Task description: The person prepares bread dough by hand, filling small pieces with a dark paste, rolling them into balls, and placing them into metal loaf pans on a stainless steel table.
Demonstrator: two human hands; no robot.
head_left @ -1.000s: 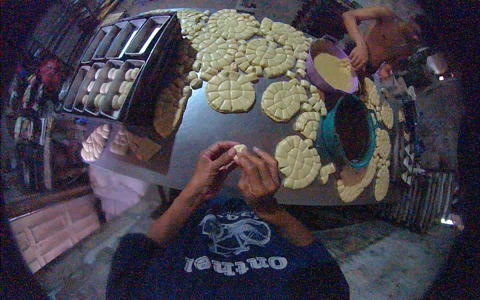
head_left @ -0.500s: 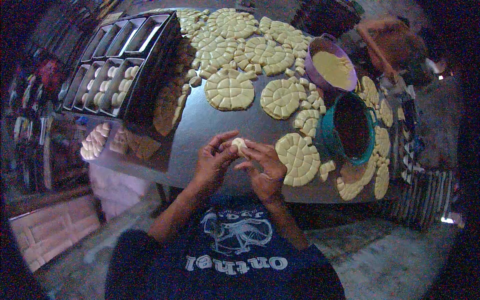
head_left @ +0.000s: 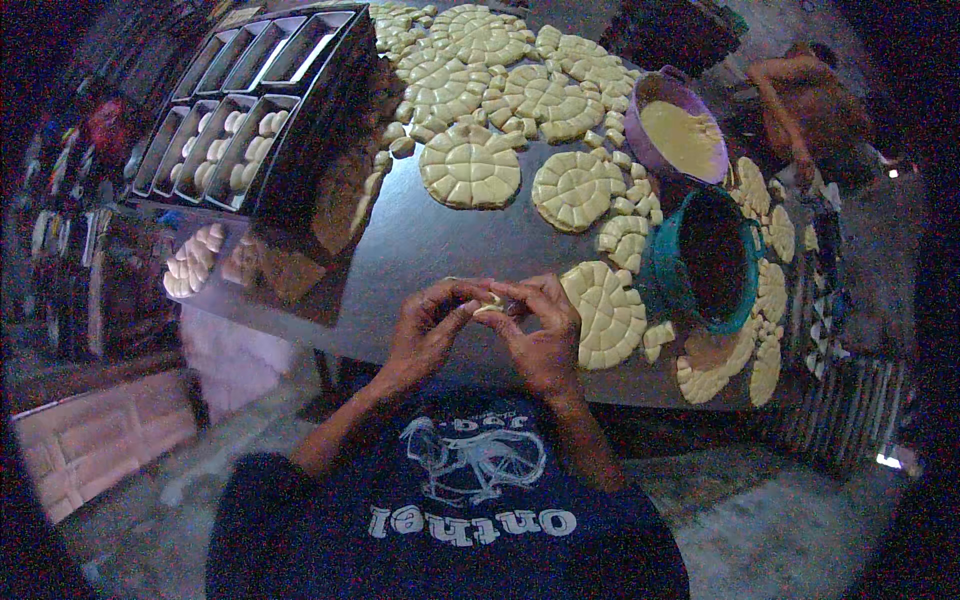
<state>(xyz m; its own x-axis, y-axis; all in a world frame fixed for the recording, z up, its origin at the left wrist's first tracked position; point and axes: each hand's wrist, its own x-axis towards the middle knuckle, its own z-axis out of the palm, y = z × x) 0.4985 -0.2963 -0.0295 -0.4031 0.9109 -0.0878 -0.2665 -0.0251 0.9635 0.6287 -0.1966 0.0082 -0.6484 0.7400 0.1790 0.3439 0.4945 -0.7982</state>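
Note:
Above the near edge of the table, my two hands meet at a small piece of pale dough. My left hand pinches its left side between thumb and fingers. From the other side my right hand grips it, thumb and fingertips pressed in. Fingers cover most of the piece. Just right of my right hand lies a flat round of dough cut into wedges and blocks. Two more cut rounds, a left one and a right one, lie farther back.
Black loaf tins stand at the far left, some holding dough balls. Shaped dough sits at the table's left corner. To the right are a purple basin of yellowish filling and a teal bucket. Another person is at the upper right.
My right hand's spread fingers have closed in, and both thumbs now press on the dough piece. The piece is more covered than before. The view has shifted slightly.

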